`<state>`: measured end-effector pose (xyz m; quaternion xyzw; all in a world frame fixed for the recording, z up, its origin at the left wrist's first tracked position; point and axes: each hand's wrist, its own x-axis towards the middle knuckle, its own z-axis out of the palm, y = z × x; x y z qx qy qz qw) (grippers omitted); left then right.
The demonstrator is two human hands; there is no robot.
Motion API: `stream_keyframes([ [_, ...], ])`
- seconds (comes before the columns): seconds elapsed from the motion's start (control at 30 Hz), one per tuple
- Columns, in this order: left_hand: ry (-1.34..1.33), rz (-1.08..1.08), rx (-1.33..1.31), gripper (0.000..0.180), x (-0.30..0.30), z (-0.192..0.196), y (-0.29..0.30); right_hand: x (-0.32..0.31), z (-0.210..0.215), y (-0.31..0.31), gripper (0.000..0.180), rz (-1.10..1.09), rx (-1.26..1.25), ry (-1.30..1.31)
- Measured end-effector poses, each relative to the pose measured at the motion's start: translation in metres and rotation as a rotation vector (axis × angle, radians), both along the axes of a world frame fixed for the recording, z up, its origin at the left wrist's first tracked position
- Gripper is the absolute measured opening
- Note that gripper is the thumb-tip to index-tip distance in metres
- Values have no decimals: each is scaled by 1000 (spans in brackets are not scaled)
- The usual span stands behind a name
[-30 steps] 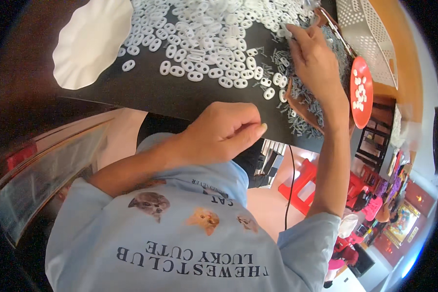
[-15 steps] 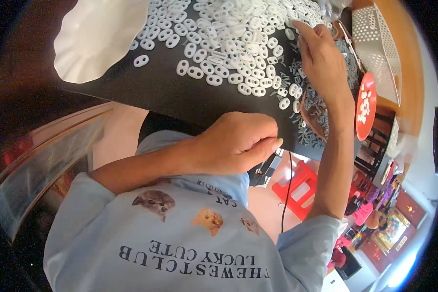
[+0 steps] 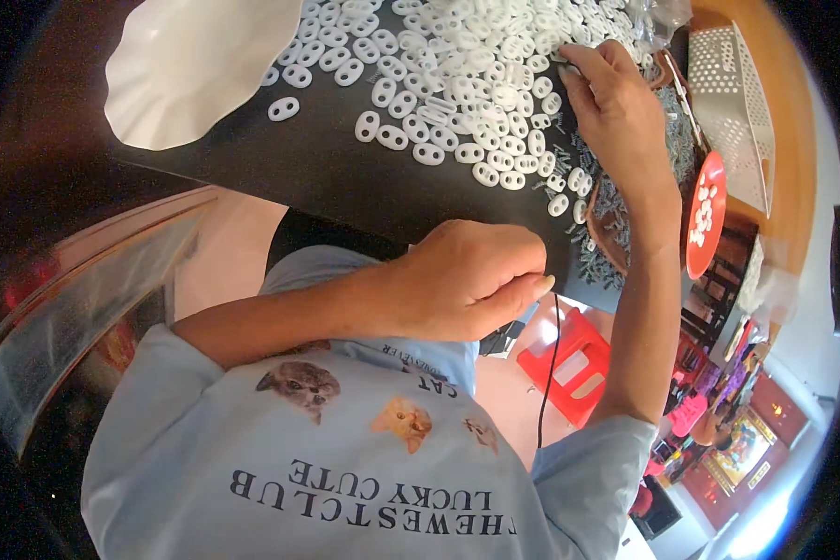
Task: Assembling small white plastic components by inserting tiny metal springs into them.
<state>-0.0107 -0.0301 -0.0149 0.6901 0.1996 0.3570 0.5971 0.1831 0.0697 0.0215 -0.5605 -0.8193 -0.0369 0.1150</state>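
Note:
My left hand point(image 3: 476, 280) is curled closed, thumb against the bent index finger, just off the near table edge in front of my shirt. Whatever it may hold is hidden inside the fingers. Far right on the table, my right hand point(image 3: 616, 121) reaches over the edge of a big heap of white oval plastic pieces with two holes point(image 3: 509, 98). Its thumb and index finger come close together at the pieces; what lies between the tips is too small to make out. Below its wrist spreads a pile of small grey screws point(image 3: 611, 201).
A white scalloped dish point(image 3: 187, 75) stands at the far left of the dark table point(image 3: 280, 168). To the right are a red plate point(image 3: 707, 219) with small white bits and a white perforated basket point(image 3: 733, 117). A red stool point(image 3: 569, 364) and a dark cable point(image 3: 546, 392) are below the table edge.
My right hand's fingertips have shifted slightly among the white pieces. My left hand stays closed near the table edge. The whole view has shifted a little.

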Motion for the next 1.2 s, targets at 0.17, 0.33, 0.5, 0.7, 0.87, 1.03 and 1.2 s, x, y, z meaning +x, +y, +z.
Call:
stream_keyframes([
  [0.17, -13, 6, -7, 10, 0, 0, 0, -4, -3, 7, 16, 3, 28, -111],
  [0.33, -2, 13, 15, 10, -1, 1, 0, -3, -5, 11, 13, 84, 88, -88],
  [0.5, -5, -8, -43, 10, -3, 1, 2, -4, 11, -23, 11, -37, -254, 468],
  [0.7, -37, -5, -261, 13, -8, 3, 3, -17, 39, -87, 8, -261, -423, 653],
  [0.87, -107, 37, -505, 21, 0, 4, -5, -29, 28, -125, 17, 16, -87, 416],
  [1.03, -171, 106, -504, 15, 6, 12, -12, -35, 25, -149, 29, 15, 61, 261],
  [1.2, -97, 88, -505, 13, 1, 20, -13, -29, 20, -162, 33, 26, 27, 448],
])
